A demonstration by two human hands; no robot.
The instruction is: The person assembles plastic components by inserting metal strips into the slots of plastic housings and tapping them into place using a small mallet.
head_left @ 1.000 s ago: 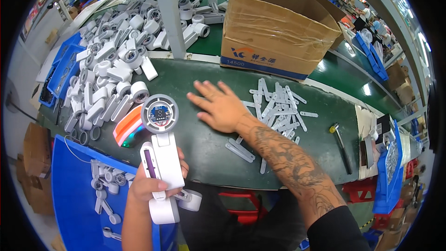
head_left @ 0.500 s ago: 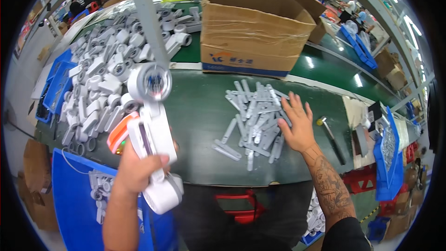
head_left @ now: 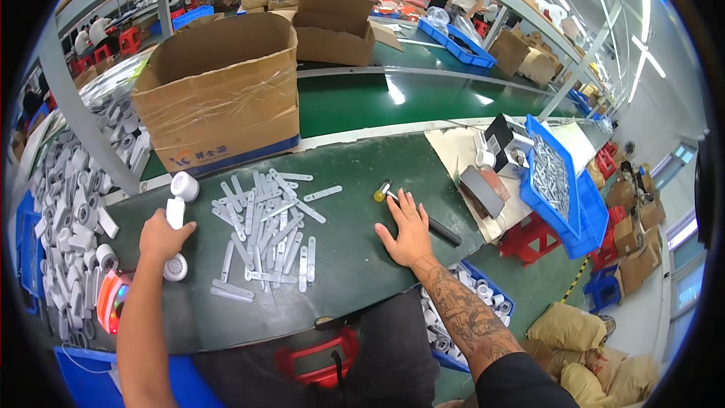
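Note:
My left hand [head_left: 160,237] is closed around a white plastic part [head_left: 175,213] with a round drum-like end at each tip, at the left of the green table. The lower round end has a perforated face. In front of me lies a loose pile of flat grey plastic strips [head_left: 264,236] with rounded ends. Right of the pile, my right hand [head_left: 408,233] is spread with its fingers apart over a small hammer [head_left: 444,232]. The hammer's yellow-tipped head and dark handle show on either side of the hand; its middle is hidden. I cannot tell whether the fingers touch it.
White parts [head_left: 72,211] are heaped at the far left, with an orange lit object [head_left: 112,302] nearby. A large cardboard box [head_left: 226,98] stands behind the strips. At the right is a blue tray [head_left: 529,190] of screws or similar small metal pieces. Below the edge sits a bin [head_left: 495,287].
The view has swung to the right. My left hand has lowered the white part toward the table. My right hand has left the strips and moved right, over the hammer.

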